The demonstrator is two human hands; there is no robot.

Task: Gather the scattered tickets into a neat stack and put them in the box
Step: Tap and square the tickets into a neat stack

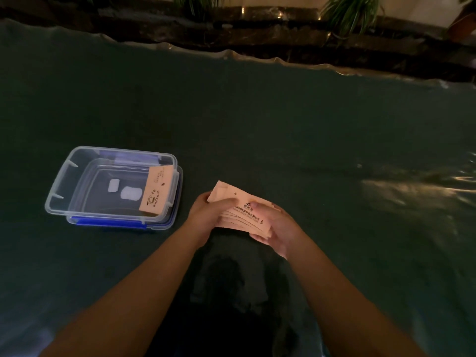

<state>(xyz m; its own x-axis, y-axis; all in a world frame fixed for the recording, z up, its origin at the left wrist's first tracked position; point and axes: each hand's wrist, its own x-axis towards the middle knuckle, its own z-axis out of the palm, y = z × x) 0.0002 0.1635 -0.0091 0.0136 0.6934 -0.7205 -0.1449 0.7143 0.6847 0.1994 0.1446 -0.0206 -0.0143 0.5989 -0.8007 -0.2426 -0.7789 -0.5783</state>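
Both my hands hold a fanned bundle of pale orange tickets (pixel 240 211) with dark print, just above the dark green table. My left hand (pixel 208 215) grips the bundle's left end, thumb on top. My right hand (pixel 274 228) clasps its right end from below and the side. A clear plastic box (pixel 60 181) with blue clips sits to the left of my hands. One ticket (pixel 155 189) with a coffee cup print leans inside the box against its right wall.
The box rests on its clear lid with a blue latch (pixel 110 222) at the front. The green table cover (pixel 257 124) ends in a wavy edge at the back, where a dark ledge and potted plants (pixel 350 11) stand. Glare lies at the right.
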